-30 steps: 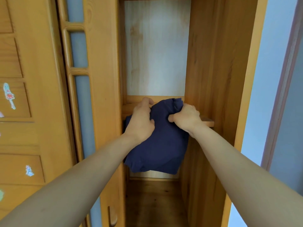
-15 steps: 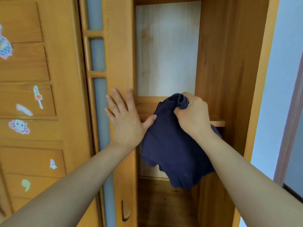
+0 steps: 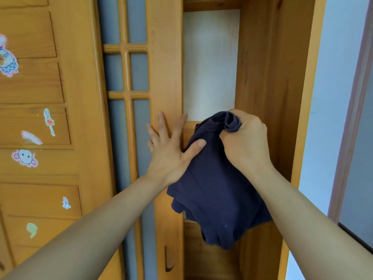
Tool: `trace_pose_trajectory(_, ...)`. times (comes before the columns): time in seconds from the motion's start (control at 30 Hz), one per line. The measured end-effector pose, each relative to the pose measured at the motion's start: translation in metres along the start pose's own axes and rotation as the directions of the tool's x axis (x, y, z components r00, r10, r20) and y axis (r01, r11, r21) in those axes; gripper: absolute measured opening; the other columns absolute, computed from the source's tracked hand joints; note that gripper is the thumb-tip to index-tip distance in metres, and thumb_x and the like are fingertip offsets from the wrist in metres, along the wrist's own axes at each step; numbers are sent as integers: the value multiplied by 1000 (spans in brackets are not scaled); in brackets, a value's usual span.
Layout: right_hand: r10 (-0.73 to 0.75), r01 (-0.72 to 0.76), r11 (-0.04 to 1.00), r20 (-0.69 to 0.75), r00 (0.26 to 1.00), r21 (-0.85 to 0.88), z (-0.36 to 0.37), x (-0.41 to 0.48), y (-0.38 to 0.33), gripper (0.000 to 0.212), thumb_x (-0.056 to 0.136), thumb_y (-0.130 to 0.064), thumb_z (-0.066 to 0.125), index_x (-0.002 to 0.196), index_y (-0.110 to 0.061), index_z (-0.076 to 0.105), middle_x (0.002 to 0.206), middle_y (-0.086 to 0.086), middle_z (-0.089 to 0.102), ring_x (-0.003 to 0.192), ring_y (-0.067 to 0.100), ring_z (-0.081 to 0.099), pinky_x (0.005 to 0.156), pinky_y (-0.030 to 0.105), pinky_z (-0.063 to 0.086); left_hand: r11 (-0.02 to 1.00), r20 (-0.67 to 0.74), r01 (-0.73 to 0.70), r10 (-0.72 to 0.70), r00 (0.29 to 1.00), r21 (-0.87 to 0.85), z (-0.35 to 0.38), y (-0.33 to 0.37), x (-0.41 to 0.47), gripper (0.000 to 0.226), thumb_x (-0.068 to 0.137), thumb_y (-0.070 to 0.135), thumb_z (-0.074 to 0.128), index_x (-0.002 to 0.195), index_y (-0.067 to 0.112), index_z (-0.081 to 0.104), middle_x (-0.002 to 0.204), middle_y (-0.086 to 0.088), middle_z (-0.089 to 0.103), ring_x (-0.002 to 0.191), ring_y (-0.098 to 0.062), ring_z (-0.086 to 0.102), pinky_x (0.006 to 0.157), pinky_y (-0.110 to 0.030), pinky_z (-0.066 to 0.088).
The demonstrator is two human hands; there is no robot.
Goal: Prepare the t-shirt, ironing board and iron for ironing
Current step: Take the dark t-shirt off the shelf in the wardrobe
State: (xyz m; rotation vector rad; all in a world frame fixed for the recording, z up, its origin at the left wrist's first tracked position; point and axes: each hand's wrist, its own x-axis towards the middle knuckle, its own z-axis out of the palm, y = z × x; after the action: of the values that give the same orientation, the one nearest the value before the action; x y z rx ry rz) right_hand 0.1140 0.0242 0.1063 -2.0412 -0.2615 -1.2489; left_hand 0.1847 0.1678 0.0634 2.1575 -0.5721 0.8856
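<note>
A navy blue t-shirt [image 3: 214, 190] hangs bunched in front of the open wardrobe compartment. My right hand [image 3: 245, 142] is closed around its upper edge and holds it up. My left hand [image 3: 168, 150] lies flat with fingers spread on the frame of the sliding wardrobe door [image 3: 165, 77], its thumb resting against the shirt. No ironing board or iron is in view.
The wooden wardrobe has a shelf [image 3: 190, 128] behind the shirt and a pale back panel [image 3: 210, 63]. The door has frosted panes and a recessed handle [image 3: 169, 259]. Stickered wooden panels [image 3: 36, 126] stand to the left, a white wall [image 3: 333, 98] to the right.
My left hand let go of the t-shirt and moved left to press flat on the sliding door. My right hand kept the shirt and pulled it out from the shelf.
</note>
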Motion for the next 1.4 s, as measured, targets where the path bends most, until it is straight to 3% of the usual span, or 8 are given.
trace_pose_trajectory(0.2, 20, -17, 998, -52, 998, 61, -18, -9, -3, 19, 86, 5, 52, 81, -13, 57, 71, -4, 54, 67, 8, 51, 65, 17, 44, 968, 129, -18, 52, 990, -250, 5, 22, -5, 62, 65, 69, 55, 121, 43, 49, 154, 13, -16, 138, -16, -29, 114, -54, -3)
trace_pose_trajectory(0.3, 39, -28, 990, -74, 997, 139, -24, -13, -1, 19, 85, 9, 51, 88, -5, 64, 79, 4, 58, 66, 3, 51, 62, 2, 40, 960, 162, -43, 91, 983, -277, 10, 35, -5, 67, 62, 59, 62, 124, 39, 47, 155, 11, -13, 138, -13, -27, 115, -54, -2)
trace_pose_trajectory(0.47, 59, -33, 983, -140, 988, 179, -35, -17, 2, 29, 81, 12, 46, 77, -13, 60, 71, -2, 58, 65, 3, 52, 59, 7, 39, 929, 272, -24, 132, 953, -370, 10, 50, 5, 38, 64, 40, 67, 98, 50, 52, 153, 15, 9, 141, -15, -15, 115, -52, -2)
trace_pose_trajectory(0.67, 87, -73, 989, -109, 990, 128, -38, -19, 7, 27, 81, 12, 46, 79, -10, 61, 71, 1, 58, 61, 4, 49, 56, 6, 37, 935, 210, -158, 232, 950, -317, 21, 37, 8, 38, 83, 23, 65, 117, 28, 49, 156, 8, 0, 122, 19, 8, 99, -11, 14)
trace_pose_trajectory(0.8, 53, -36, 992, -142, 988, 122, -40, -21, 5, 13, 75, 9, 45, 74, 6, 58, 62, 12, 48, 55, 2, 40, 54, 10, 34, 931, 262, -147, 242, 934, -335, 26, 44, 9, 49, 82, 22, 64, 128, 27, 44, 158, -2, 2, 135, 0, 15, 106, -25, 22)
trace_pose_trajectory(0.93, 30, -30, 1000, -194, 981, 4, -48, -20, 4, 16, 77, 4, 49, 75, -7, 61, 58, -6, 50, 51, 2, 46, 53, 3, 36, 899, 290, -147, 282, 915, -411, 29, 57, 11, 45, 78, 22, 67, 116, 32, 47, 148, -16, 26, 131, -25, 38, 104, -48, 36)
trace_pose_trajectory(1.1, 35, -45, 998, -220, 975, -39, -57, -19, 8, 19, 80, 6, 47, 75, -9, 59, 58, -10, 48, 56, 6, 46, 53, 8, 35, 884, 307, -138, 297, 904, -448, 40, 64, 17, 63, 77, 23, 68, 132, 33, 40, 152, -9, 24, 135, -21, 34, 109, -46, 33)
trace_pose_trajectory(1.4, 85, -120, 985, -257, 963, -122, -67, -23, 22, 20, 82, 3, 44, 75, -11, 57, 61, -1, 52, 62, 20, 47, 52, 25, 34, 874, 309, -230, 380, 872, -428, 62, 71, 15, 51, 80, 21, 66, 126, 19, 46, 158, 0, 0, 128, 7, 21, 101, -24, 28)
